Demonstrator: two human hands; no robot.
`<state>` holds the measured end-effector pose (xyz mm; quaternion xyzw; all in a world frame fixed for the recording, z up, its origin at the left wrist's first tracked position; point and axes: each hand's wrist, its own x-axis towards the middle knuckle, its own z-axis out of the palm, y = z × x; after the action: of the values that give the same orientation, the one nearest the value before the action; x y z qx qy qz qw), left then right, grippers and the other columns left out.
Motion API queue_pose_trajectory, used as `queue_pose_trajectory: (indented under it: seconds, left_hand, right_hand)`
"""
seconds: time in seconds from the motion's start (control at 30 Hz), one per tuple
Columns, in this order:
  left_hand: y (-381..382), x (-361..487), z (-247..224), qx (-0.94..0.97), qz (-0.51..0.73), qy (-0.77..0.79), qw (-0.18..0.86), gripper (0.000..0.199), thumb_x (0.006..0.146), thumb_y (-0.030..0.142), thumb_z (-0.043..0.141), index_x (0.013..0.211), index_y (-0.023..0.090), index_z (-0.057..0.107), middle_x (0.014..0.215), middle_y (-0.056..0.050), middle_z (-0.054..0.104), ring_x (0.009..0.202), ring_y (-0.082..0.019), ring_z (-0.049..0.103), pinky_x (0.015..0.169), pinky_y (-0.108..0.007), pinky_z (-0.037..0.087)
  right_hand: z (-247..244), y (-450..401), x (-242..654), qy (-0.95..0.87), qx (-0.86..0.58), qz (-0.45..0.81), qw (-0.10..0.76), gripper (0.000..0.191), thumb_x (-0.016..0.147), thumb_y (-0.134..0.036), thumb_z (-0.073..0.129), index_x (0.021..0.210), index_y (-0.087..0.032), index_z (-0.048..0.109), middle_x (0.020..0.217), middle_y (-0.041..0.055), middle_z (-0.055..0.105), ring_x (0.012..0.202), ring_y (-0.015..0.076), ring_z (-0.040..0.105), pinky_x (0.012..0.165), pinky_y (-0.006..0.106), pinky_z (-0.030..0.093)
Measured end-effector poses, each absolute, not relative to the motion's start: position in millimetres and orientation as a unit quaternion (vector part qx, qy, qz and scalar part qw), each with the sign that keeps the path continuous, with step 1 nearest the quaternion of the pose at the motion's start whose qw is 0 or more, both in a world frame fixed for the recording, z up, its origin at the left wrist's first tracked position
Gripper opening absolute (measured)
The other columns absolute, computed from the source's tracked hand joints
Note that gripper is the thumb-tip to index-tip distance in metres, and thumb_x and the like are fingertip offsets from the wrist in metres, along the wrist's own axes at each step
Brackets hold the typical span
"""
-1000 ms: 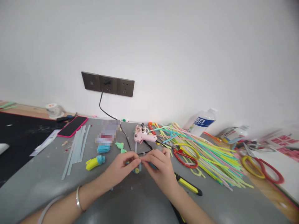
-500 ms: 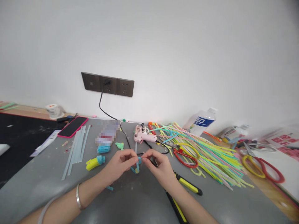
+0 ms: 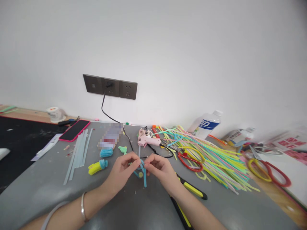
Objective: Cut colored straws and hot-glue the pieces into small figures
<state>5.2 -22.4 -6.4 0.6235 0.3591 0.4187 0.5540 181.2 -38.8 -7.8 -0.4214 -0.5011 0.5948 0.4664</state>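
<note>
Between my two hands is a blue pipe cleaner [image 3: 144,179], bent, with one end hanging down. My left hand [image 3: 124,171] pinches it between thumb and forefinger, palm side partly hidden. From the right, my right hand [image 3: 161,169] pinches the same piece close beside the left fingertips. A pink hot glue gun [image 3: 148,140] lies just beyond my fingers, a glue stick pointing toward me. To the left are a yellow and blue pipe-cleaner piece [image 3: 97,166], a coiled blue piece [image 3: 106,153] and a small green piece [image 3: 122,149].
Many coloured pipe cleaners [image 3: 211,150] spread to the right, with red-yellow scissors [image 3: 190,161] among them. Black-yellow pliers [image 3: 193,188] lie under my right forearm. Glue sticks [image 3: 80,148] and a phone [image 3: 74,130] lie left. A white bottle [image 3: 207,124] stands against the wall.
The blue pipe cleaner has turned in my fingers, and its end now hangs lower toward me. My hands have drawn slightly closer together.
</note>
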Motion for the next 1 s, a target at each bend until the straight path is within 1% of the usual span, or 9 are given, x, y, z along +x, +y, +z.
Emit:
queue_pose_trajectory:
  seconds: [0.17,0.3,0.43,0.53,0.6,0.77,0.87,1.0]
  left_hand:
    - [-25,6,-9,0.629,0.435,0.364,0.532,0.031,0.092,0.037,0.057,0.07,0.016,0.059,0.069,0.001,0.054,0.068,-0.014,0.05,0.065,-0.026,0.04]
    - [-26,7,-7,0.628,0.441,0.355,0.535,0.03,0.093,0.036,0.057,0.07,0.016,0.059,0.069,0.0,0.056,0.068,-0.014,0.054,0.066,-0.026,0.043]
    - [-27,7,-5,0.628,0.449,0.33,0.543,0.031,0.095,0.036,0.056,0.07,0.016,0.06,0.068,0.001,0.057,0.066,-0.013,0.056,0.066,-0.025,0.045]
    - [-28,7,-6,0.641,0.455,0.322,0.528,0.031,0.094,0.036,0.057,0.071,0.016,0.06,0.068,0.0,0.058,0.066,-0.014,0.056,0.066,-0.026,0.044]
    - [-29,6,-7,0.653,0.459,0.323,0.509,0.03,0.094,0.036,0.057,0.071,0.016,0.062,0.07,0.0,0.058,0.068,-0.014,0.055,0.066,-0.025,0.043]
    - [-31,5,-10,0.684,0.452,0.328,0.47,0.028,0.094,0.035,0.057,0.075,0.017,0.065,0.072,-0.002,0.057,0.07,-0.015,0.053,0.064,-0.026,0.039]
    - [-32,3,-8,0.702,0.445,0.321,0.455,0.028,0.095,0.033,0.056,0.074,0.017,0.065,0.072,-0.002,0.058,0.07,-0.016,0.052,0.064,-0.027,0.038]
    - [-34,3,-7,0.708,0.444,0.31,0.453,0.027,0.095,0.033,0.056,0.075,0.018,0.065,0.072,-0.002,0.059,0.07,-0.016,0.052,0.065,-0.027,0.038]
  right_hand:
    - [-9,-39,180,-0.47,-0.416,0.628,0.46,0.037,0.067,-0.046,0.085,0.073,-0.017,0.064,0.062,-0.0029,0.062,0.055,0.0109,0.056,0.059,0.025,0.044]
    - [-9,-41,178,-0.449,-0.404,0.66,0.446,0.037,0.068,-0.046,0.085,0.073,-0.016,0.063,0.061,-0.0029,0.063,0.054,0.0105,0.056,0.055,0.023,0.038]
    - [-8,-42,179,-0.409,-0.382,0.711,0.426,0.038,0.067,-0.043,0.087,0.07,-0.016,0.06,0.066,-0.0004,0.068,0.056,0.0087,0.054,0.054,0.021,0.035]
    - [-8,-42,181,-0.368,-0.358,0.758,0.402,0.039,0.065,-0.04,0.089,0.069,-0.016,0.058,0.066,-0.0006,0.068,0.054,0.0069,0.051,0.055,0.02,0.035]
    - [-9,-42,182,-0.348,-0.342,0.783,0.385,0.039,0.063,-0.037,0.09,0.069,-0.016,0.058,0.065,-0.0011,0.068,0.053,0.0066,0.053,0.055,0.02,0.035]
    - [-12,-42,188,-0.307,-0.331,0.822,0.347,0.036,0.061,-0.03,0.093,0.077,-0.014,0.065,0.063,-0.0021,0.067,0.054,0.0063,0.056,0.055,0.019,0.036]
    - [-14,-43,191,-0.304,-0.337,0.832,0.319,0.036,0.06,-0.031,0.093,0.08,-0.013,0.069,0.063,-0.0021,0.066,0.053,0.0067,0.056,0.058,0.021,0.039]
    - [-11,-44,191,-0.324,-0.308,0.846,0.291,0.036,0.064,-0.037,0.091,0.075,-0.013,0.066,0.061,-0.0023,0.063,0.055,0.0074,0.054,0.058,0.022,0.036]
